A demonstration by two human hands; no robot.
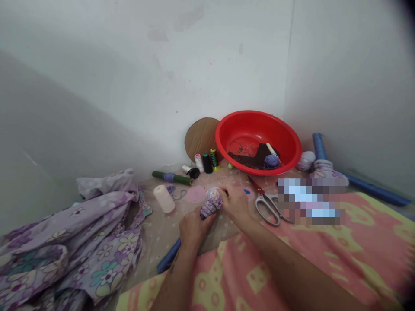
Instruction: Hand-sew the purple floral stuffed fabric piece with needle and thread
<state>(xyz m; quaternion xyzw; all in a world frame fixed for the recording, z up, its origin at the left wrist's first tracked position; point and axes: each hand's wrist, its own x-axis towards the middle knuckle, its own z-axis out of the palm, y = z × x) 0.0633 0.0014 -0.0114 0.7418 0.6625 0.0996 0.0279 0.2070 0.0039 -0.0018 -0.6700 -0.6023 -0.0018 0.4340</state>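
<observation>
A rounded floral cloth bundle (214, 198), bound with thin thread, tops a blue stick (168, 256) that slants down to the lower left. My left hand (195, 225) is closed around the stick just below the bundle. On the bundle's right side my right hand (236, 202) presses with curled fingers; whether thread runs between its fingertips cannot be made out. Large scissors (268, 207) with grey handles lie partly open to the right of that hand. Left of the hands stands a white thread cone (164, 199), tilted on its side.
Against the wall, a red basin (223, 149) holds dark cloth and purple yarn. Thread spools (207, 163) stand beside a cardboard disc (201, 137). Floral fabric (106, 246) heaps at left; a pink-yellow blanket (311, 263) covers the front. Another cloth-wrapped blue stick (319, 147) stands at right.
</observation>
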